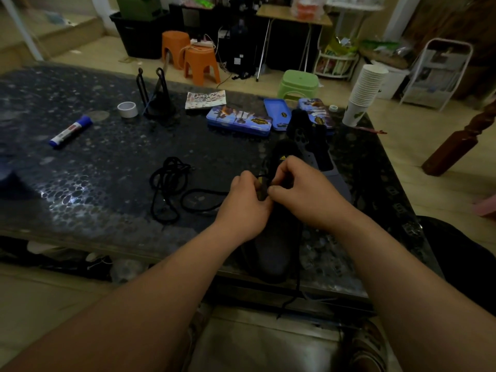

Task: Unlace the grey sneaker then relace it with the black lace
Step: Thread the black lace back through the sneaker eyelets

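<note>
The dark grey sneaker (271,253) lies on the dark pebbled table (107,167), toe toward me, its tongue with a yellow logo pointing away. My left hand (245,204) and my right hand (303,191) meet over the lace area, fingers curled and pinching a black lace (261,176) at the eyelets. A loose coil of black lace (167,183) lies on the table left of the shoe and runs toward my left hand. Another lace end (291,304) hangs over the table's front edge.
A second dark shoe (308,135) lies behind the sneaker. Blue tin cases (239,120), a sticker sheet (205,99), a tape roll (127,109), a black stand (158,100), a glue stick (70,132) and stacked paper cups (363,92) sit further back. Stools stand beyond the table.
</note>
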Demonstrator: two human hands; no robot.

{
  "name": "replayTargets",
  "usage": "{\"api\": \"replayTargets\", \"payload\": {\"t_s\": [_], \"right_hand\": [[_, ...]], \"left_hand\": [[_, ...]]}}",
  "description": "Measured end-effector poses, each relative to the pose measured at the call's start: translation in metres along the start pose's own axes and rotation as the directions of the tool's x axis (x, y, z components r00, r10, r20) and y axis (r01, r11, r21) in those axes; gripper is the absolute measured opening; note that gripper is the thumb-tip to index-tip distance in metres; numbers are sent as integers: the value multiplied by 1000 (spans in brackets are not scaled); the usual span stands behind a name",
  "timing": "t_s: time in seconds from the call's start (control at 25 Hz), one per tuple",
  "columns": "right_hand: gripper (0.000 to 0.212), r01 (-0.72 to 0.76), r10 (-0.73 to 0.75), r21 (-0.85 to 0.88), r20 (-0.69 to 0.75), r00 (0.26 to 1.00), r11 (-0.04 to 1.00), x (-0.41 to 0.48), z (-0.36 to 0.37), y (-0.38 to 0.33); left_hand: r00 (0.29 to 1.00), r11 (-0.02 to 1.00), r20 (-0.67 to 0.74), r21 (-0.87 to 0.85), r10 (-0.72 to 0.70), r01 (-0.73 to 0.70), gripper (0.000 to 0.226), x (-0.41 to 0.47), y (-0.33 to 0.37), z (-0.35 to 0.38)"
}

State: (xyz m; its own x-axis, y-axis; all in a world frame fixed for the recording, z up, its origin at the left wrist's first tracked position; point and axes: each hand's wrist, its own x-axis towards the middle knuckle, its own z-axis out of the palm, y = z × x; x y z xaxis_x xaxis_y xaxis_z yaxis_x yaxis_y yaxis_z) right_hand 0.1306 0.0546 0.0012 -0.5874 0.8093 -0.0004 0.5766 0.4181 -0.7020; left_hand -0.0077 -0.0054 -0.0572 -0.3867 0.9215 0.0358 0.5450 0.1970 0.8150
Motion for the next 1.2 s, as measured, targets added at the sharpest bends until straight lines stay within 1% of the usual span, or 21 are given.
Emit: {"api": "replayTargets", "payload": {"t_s": [0.08,0.16,0.2,0.24,0.28,0.32,0.4,0.44,0.52,0.56,0.64,0.72,0.76,0.8,0.84,0.92,0.96,1.04,1.08,1.12,1.2], "right_hand": [[18,4,-3,12,-87,996,1000,2,8,-4],[17,-44,63,132,-146,987,990,5,7,-5],[16,-90,115,180,-136,984,980,7,5,-5],[12,-128,148,170,-113,982,977,8,2,-4],[9,-144,152,87,-101,983,986,9,0,-5],[14,-144,139,-43,-107,984,989,9,1,-5],[30,-137,92,-286,-164,982,948,9,9,-5],[29,-126,59,-355,-194,979,926,10,13,-5],[12,-106,36,-367,-192,981,924,13,16,-5],[8,-104,49,-337,-169,984,936,14,14,-4],[15,-88,59,-246,-124,990,965,11,6,-4],[13,-39,38,-14,-63,997,999,-2,-8,-4],[12,-16,18,113,-16,1000,993,-11,-16,-4],[12,-12,2,207,46,999,978,-22,-24,-5],[13,-28,-2,240,123,992,970,-31,-29,-5],[21,-57,24,137,238,971,989,-40,-27,-4],[27,-55,48,24,228,972,998,-39,-21,-2],[27,-43,62,-201,91,994,979,-33,-7,2],[22,-35,43,-249,25,999,968,-32,-2,3],[18,-12,13,-260,2,1000,966,-32,-1,4],[14,67,-48,-245,82,995,967,-39,1,9]], "left_hand": [[1000,1000,-20,-9,-1,0,29,-3,1,1],[1000,1000,-28,-27,-1,0,31,-5,1,1],[1000,999,-27,-33,-4,3,32,-5,0,1],[1000,999,-27,-38,-7,6,33,-5,0,0],[1000,999,-29,-40,-10,9,33,-5,-1,0],[999,999,-34,-44,-8,7,32,-5,-1,1],[999,998,-45,-63,-15,13,30,-6,0,3],[999,997,-50,-70,-21,18,30,-6,0,4],[998,997,-55,-68,-24,20,32,-4,-2,4],[999,998,-50,-59,-21,18,34,-4,-3,3],[999,999,-45,-45,-19,17,38,-4,-5,4],[998,999,-54,-43,-24,21,40,-4,-5,4],[998,999,-55,-43,-28,26,41,-2,-5,4],[998,999,-54,-44,-30,28,42,-1,-4,4],[998,999,-55,-41,-31,29,41,-1,-5,4],[997,999,-61,-37,-39,37,38,-3,-3,4],[998,999,-55,-36,-42,40,35,-6,-2,3],[998,998,-19,-31,-56,56,29,-8,1,1],[997,995,1,-58,-82,82,27,-9,4,-1],[993,986,11,-121,-114,114,27,-8,7,-3],[989,966,18,-209,-149,149,33,-7,11,-6]]}}
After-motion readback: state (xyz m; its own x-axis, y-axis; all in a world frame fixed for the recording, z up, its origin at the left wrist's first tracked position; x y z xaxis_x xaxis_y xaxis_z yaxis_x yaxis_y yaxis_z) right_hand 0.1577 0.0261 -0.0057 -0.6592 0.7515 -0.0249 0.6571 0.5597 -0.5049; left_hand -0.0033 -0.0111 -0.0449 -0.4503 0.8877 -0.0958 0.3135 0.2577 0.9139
